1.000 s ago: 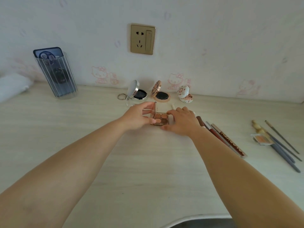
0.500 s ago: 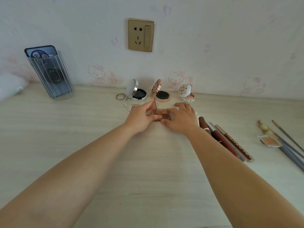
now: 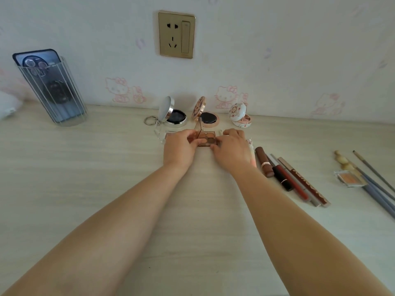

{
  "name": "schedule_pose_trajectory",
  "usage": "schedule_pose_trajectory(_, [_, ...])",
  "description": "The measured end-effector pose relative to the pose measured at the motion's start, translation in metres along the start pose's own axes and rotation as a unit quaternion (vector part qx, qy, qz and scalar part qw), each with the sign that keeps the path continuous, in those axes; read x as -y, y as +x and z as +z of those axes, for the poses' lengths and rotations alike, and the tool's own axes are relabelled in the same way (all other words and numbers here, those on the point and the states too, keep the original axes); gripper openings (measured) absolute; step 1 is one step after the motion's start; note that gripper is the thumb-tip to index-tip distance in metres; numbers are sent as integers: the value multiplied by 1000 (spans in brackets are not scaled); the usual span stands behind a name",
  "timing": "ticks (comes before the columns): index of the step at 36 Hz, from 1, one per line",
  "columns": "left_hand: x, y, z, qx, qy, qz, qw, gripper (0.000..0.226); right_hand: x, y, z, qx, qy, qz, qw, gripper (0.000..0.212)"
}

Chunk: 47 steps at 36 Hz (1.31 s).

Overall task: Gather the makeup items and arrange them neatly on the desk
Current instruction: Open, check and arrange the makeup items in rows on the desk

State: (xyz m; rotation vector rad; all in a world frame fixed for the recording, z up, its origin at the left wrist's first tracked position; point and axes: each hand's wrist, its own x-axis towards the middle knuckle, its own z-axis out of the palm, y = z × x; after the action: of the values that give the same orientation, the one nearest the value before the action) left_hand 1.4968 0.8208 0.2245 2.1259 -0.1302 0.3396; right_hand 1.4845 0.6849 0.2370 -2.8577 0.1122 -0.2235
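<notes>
A small open eyeshadow palette (image 3: 207,139) with brown pans lies on the desk between both hands. My left hand (image 3: 179,147) grips its left edge and my right hand (image 3: 232,149) holds its right edge. Behind it stand three open compacts: a silver one (image 3: 172,115), a rose-gold one (image 3: 206,116) and a white floral one (image 3: 240,116). Lipsticks and liners (image 3: 288,178) lie in a row to the right. Further right are a small blush pan (image 3: 350,178) and several brushes (image 3: 376,189).
A clear ribbed holder (image 3: 53,92) with a phone in it stands at the back left. A key ring (image 3: 149,120) and a clear lid lie left of the palette. A gold wall socket (image 3: 176,35) sits above. The desk's front (image 3: 192,242) is bare wood.
Both hands have slid the palette away from me, closer to the row of compacts. The camera has tipped and moved forward with them.
</notes>
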Motion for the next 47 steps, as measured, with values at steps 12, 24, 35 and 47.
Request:
schedule_pose_trajectory(12, [5, 7, 5, 12, 11, -14, 1000, 30, 0, -2, 10, -38, 27, 26, 999, 33])
schedule_pose_trajectory(24, [-6, -20, -5, -61, 24, 1, 998, 28, 1, -34, -5, -55, -33, 0, 998, 38])
schedule_pose_trajectory(35, [-60, -85, 30, 59, 22, 120, 991, 17, -54, -99, -26, -223, 26, 42, 974, 24])
schedule_pose_trajectory(47, [-140, -102, 115, 166, 125, 220, 953, 21, -184, -138, -72, -185, 58, 282, 940, 35])
